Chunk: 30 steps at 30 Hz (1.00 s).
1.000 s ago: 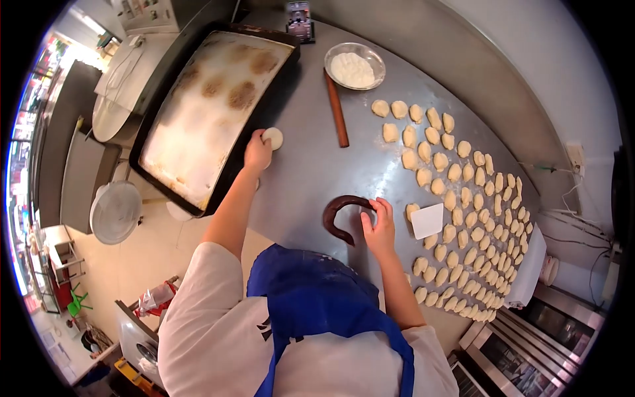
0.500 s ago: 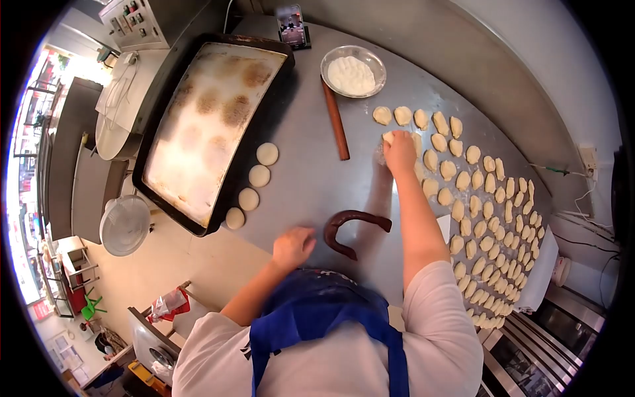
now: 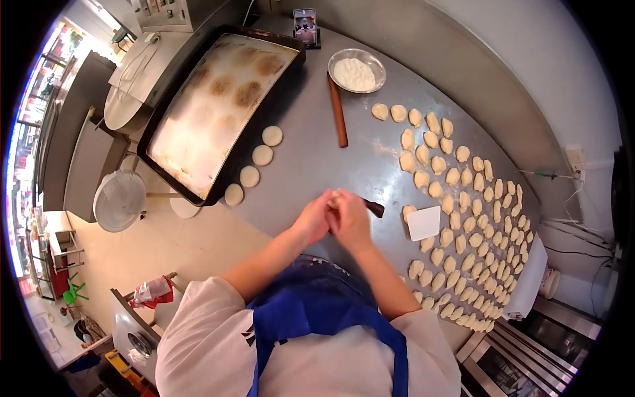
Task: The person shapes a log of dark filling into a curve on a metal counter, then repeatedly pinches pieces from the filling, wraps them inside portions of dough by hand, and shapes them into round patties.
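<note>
Left hand [image 3: 313, 220] and right hand [image 3: 352, 221] meet above the dark strip [image 3: 376, 210], fingers curled closed round a dough piece [image 3: 333, 202] (mostly hidden) — light, even pressure suits such soft dough.

Left hand [image 3: 313, 220] and right hand [image 3: 350, 220] obscure most of a dark roll [image 3: 375, 209]; a white card [image 3: 424, 223] partly covers one dough piece [image 3: 408, 210].

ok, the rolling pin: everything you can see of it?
The rolling pin is a slim, straight, reddish-brown rod, wood by its look, with no separate handles visible. It lies flat on the grey metal table, its far end at the rim of the flour bowl; whether they touch, I can't tell. Neither the left hand nor the right hand touches it.
</note>
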Each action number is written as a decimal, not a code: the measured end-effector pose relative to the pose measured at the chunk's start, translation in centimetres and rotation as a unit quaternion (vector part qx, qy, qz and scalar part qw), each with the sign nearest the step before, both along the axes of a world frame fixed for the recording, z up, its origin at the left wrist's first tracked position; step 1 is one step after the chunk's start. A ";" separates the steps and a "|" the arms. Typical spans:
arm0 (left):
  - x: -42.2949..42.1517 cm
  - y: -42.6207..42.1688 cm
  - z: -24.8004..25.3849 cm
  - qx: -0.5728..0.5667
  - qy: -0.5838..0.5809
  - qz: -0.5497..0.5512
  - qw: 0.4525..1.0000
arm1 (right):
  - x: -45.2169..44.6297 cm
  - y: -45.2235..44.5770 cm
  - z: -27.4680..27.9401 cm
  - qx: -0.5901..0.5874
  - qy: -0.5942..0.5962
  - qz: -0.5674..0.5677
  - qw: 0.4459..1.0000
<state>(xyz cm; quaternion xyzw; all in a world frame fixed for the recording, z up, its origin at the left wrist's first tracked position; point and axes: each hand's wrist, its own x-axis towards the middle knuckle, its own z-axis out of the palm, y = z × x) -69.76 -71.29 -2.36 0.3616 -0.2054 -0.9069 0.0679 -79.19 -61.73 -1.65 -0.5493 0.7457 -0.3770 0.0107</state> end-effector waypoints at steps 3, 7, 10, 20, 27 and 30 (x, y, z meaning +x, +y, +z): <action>2.0 0.2 0.3 0.054 0.010 -0.010 0.998 | 2.6 3.3 1.2 -0.065 -0.096 0.038 0.993; 2.5 2.1 4.7 0.096 0.048 -0.085 0.991 | 0.2 5.5 2.6 -0.104 -0.094 -0.090 0.986; 1.1 5.5 4.9 -0.068 0.030 -0.142 0.987 | 0.7 5.9 1.7 -0.084 -0.120 -0.047 0.988; 1.0 8.3 6.1 -0.108 0.151 -0.115 0.976 | 3.1 6.1 2.8 -0.246 -0.256 -0.183 0.917; 1.7 8.9 5.7 -0.093 0.090 -0.028 0.991 | 2.1 6.8 4.1 -0.126 -0.164 -0.046 0.977; 2.4 9.0 6.2 -0.004 0.118 0.010 0.993 | 3.1 5.8 3.0 -0.088 -0.042 -0.065 0.993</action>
